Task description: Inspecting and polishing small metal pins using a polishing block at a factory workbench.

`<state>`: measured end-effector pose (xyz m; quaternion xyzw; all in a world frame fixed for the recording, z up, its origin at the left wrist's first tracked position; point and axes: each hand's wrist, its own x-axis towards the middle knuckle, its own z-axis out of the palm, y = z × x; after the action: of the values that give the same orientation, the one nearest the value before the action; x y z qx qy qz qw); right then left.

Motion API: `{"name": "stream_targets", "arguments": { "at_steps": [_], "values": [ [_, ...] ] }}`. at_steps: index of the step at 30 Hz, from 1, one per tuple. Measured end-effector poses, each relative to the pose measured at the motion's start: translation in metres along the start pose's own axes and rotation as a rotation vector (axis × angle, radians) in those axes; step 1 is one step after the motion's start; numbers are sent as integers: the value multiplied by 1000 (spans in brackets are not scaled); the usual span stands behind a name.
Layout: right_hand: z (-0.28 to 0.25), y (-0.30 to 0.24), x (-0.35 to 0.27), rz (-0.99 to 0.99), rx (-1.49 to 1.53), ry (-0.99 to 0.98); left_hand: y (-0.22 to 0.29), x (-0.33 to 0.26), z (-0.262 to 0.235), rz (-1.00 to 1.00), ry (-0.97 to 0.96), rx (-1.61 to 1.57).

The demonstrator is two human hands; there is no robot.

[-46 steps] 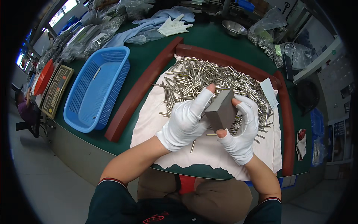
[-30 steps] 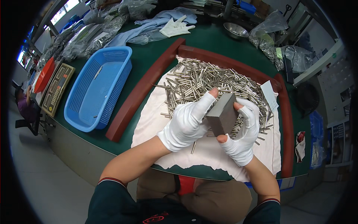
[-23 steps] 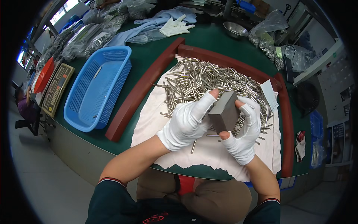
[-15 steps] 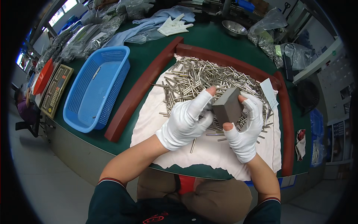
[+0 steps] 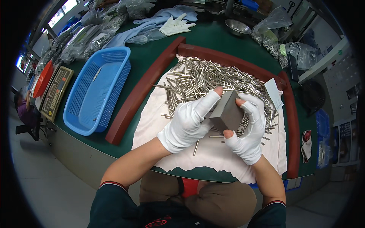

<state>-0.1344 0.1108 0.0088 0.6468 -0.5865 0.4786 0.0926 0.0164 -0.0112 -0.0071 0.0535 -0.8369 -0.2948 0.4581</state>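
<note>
Both of my hands wear white gloves with the fingertips cut off and hold a grey metal block (image 5: 227, 111) above a white cloth (image 5: 213, 152). My left hand (image 5: 188, 121) grips the block's left side, thumb on its top edge. Against the right side and underside of the block rests my right hand (image 5: 247, 131). A heap of thin metal rods (image 5: 205, 78) lies on the cloth just behind the block. One loose rod (image 5: 195, 147) lies below my left hand.
A reddish-brown raised border (image 5: 142, 89) frames the cloth on the green table (image 5: 152, 57). A blue plastic basket (image 5: 97, 91) sits to the left. At the back lie a white glove (image 5: 175, 26), a steel bowl (image 5: 236, 26) and plastic bags. Another person (image 5: 23, 110) sits at far left.
The block has tilted and shifted slightly up and right between my hands; my right hand's fingers moved higher along its side. The rods and the basket stay put.
</note>
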Motion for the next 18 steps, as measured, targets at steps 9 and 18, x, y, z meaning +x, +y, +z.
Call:
{"name": "stream_targets", "arguments": {
  "at_steps": [9, 18],
  "values": [
    [0, 7, 0, 20, 51, 22, 1, 3, 2, 48, -6, 78],
    [-1, 6, -1, -31, 53, 18, 0, 4, 3, 130, 29, 132]
  ]
}}
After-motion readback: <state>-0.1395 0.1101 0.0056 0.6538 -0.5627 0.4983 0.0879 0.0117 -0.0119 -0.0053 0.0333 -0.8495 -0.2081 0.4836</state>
